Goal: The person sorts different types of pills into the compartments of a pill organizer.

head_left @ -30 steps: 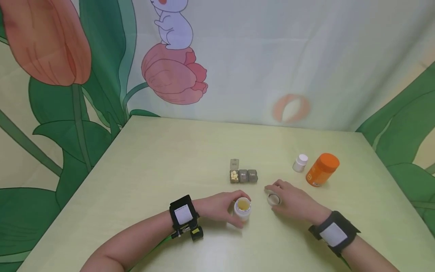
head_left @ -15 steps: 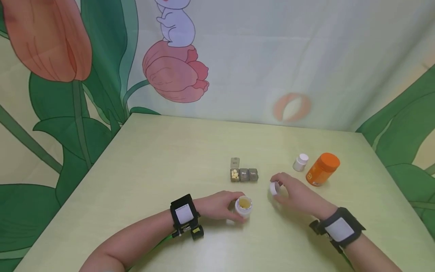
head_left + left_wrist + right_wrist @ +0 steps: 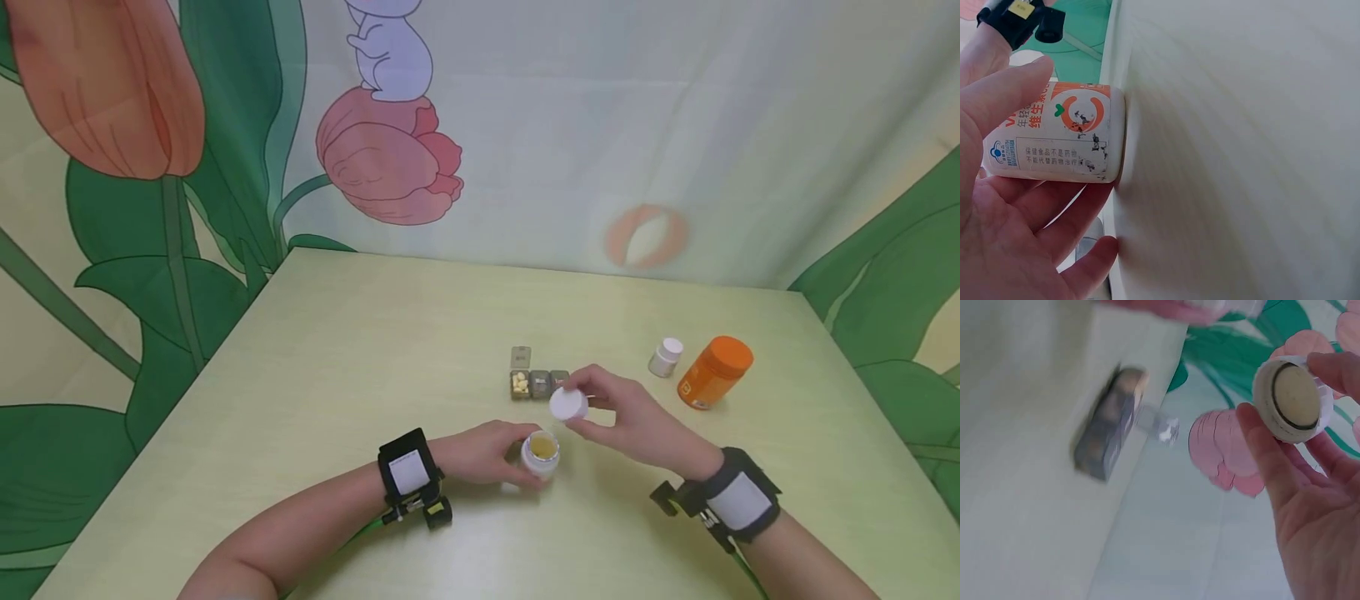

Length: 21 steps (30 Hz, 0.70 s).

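My left hand (image 3: pixel 487 454) grips a small white pill bottle (image 3: pixel 541 455) that stands uncapped on the table, yellow contents showing in its mouth. The left wrist view shows the bottle's label (image 3: pixel 1054 140) with an orange logo, my fingers (image 3: pixel 1004 100) curled round it. My right hand (image 3: pixel 626 417) pinches the bottle's white cap (image 3: pixel 568 404) in the air just above and right of the bottle; the cap (image 3: pixel 1292 400) shows its inner liner between thumb and fingers (image 3: pixel 1272 462). A three-compartment pill box (image 3: pixel 537 383) sits just behind, its left lid raised over yellow pills.
A small white bottle (image 3: pixel 664 357) and an orange bottle (image 3: pixel 712 372) stand at the right rear of the pale green table (image 3: pixel 337 375). A flower-printed cloth backdrop (image 3: pixel 525 125) rises behind the table's far edge.
My right hand lifted the cap off the table and carried it left, towards the open bottle. The left hand and bottle stayed almost still.
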{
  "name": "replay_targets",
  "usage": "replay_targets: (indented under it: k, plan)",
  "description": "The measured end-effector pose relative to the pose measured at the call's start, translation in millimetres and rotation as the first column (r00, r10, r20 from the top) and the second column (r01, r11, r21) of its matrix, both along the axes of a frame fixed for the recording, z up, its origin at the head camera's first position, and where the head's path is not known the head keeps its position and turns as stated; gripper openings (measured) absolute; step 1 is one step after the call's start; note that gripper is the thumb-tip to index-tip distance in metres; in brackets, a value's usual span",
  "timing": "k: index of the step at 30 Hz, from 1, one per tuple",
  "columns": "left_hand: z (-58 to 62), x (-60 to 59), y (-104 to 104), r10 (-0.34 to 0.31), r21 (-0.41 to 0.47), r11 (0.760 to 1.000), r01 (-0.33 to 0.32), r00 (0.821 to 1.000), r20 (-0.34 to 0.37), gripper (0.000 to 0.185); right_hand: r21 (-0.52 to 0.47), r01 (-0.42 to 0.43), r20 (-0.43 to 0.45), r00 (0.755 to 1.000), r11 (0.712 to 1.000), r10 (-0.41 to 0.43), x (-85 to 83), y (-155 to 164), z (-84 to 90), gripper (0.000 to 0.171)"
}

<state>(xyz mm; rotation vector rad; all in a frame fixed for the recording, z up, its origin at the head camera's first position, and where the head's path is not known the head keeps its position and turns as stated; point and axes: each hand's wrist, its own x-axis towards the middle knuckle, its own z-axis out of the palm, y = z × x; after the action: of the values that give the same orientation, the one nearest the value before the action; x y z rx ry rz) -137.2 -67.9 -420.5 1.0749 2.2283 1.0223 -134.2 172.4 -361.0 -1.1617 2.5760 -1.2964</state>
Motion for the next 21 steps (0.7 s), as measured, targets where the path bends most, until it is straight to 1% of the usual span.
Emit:
replay_targets:
  k: [3, 6, 8, 11, 14, 21]
  plan:
    - [-0.4, -0.3, 0, 0.001, -0.007, 1.0, -0.001, 1.0, 0.011, 0.047, -0.068, -0.035, 0.023, 0.999, 0.997, 0.037, 6.9, -9, -4.0, 0.037]
    - [-0.4, -0.8, -1, 0.004, -0.015, 1.0, -0.003, 1.0, 0.017, 0.051, -0.116, -0.045, 0.027, 0.998, 0.992, 0.048, 13.1, -15, -10.3, 0.033]
    - [-0.6, -0.8, 0, 0.005, -0.021, 1.0, -0.005, 1.0, 0.012, 0.05, -0.129, -0.043, 0.032, 0.998, 0.991, 0.048, 17.0, -17, -13.7, 0.032]
    - [-0.1, -0.6, 0, 0.006, -0.019, 1.0, -0.006, 1.0, 0.011, 0.048, -0.132, -0.043, 0.042, 0.998, 0.99, 0.049, 21.2, -19, -19.3, 0.031]
    - [0.7, -0.6, 0, 0.003, -0.012, 1.0, -0.003, 1.0, 0.01, 0.051, -0.118, -0.042, 0.043, 0.998, 0.992, 0.047, 23.4, -18, -24.2, 0.032]
    - [0.5, 0.7, -2, 0.002, 0.002, 1.0, -0.002, 0.999, 0.042, 0.055, -0.074, -0.056, 0.011, 0.998, 0.996, 0.057, 25.7, -18, -29.4, 0.034]
